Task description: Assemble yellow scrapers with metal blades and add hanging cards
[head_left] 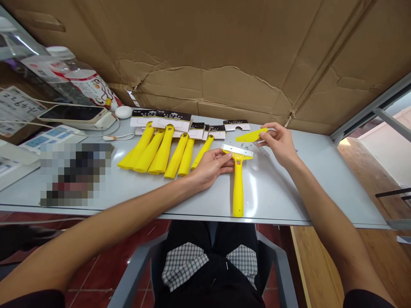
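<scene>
My left hand (214, 169) grips a yellow-handled scraper (238, 188) by the left side of its head, thumb on top. A metal plate (236, 149) lies across that head, and the handle points toward me. In my right hand (278, 143), thumb and fingers pinch the right end of a flat yellow blade-shaped piece (252, 135), held just above the table. Beneath it are several small screws (244, 146) and a thin metal strip (261, 149). Left of my left hand lie several yellow handles (167, 149) with black-and-white header cards (171, 120).
A loose card (236, 125) lies at the back of the white table (276, 201). On the left are a phone (73, 113), a bottle (86, 83), a power strip (58, 137), cables and a blurred-out item (75, 173). A cardboard wall (208, 55) rises behind.
</scene>
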Available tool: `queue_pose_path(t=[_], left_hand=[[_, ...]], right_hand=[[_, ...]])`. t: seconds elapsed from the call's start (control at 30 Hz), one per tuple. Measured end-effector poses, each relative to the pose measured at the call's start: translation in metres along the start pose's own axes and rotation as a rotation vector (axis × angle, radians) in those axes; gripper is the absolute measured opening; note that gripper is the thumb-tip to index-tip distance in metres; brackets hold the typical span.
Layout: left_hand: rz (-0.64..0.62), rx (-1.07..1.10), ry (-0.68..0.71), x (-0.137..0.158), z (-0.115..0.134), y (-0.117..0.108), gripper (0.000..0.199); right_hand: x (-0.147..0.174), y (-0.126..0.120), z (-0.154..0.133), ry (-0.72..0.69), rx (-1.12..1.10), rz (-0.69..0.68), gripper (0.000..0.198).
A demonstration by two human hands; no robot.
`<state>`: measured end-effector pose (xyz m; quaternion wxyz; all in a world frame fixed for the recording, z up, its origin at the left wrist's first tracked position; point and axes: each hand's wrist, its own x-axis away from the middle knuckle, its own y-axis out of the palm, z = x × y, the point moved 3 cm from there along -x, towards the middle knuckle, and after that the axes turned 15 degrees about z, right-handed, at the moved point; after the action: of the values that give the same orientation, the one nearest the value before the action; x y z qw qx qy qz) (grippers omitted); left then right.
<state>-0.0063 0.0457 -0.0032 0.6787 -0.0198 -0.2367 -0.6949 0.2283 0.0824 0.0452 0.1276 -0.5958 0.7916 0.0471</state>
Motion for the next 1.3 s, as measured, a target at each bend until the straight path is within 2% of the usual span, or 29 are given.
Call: queue_pose_path(t=[0.13, 0.33, 0.53, 0.8, 1.03, 1.3], left_hand=[[-0.023, 0.025, 0.011, 0.000, 0.000, 0.000, 0.014], [-0.036, 0.081, 0.053, 0.001, 0.001, 0.001, 0.023], [0.015, 0.118, 0.101, 0.002, -0.002, 0.001, 0.020], [0.004, 0.124, 0.101, 0.000, -0.002, 0.002, 0.017], [-0.016, 0.125, 0.104, -0.002, -0.004, 0.000, 0.022], [0.001, 0.125, 0.129, -0.003, -0.004, 0.000, 0.023]], right_hand=[[0.006, 0.004, -0.002, 0.086, -0.030, 0.002, 0.042], [0.017, 0.013, -0.010, 0.108, -0.014, -0.020, 0.046], [0.026, 0.013, -0.006, 0.126, 0.012, -0.012, 0.043], [0.030, 0.012, 0.004, 0.080, 0.052, 0.046, 0.037], [0.028, 0.015, 0.017, 0.109, 0.073, 0.014, 0.033], [0.033, 0.018, 0.012, 0.117, 0.053, 0.007, 0.036]])
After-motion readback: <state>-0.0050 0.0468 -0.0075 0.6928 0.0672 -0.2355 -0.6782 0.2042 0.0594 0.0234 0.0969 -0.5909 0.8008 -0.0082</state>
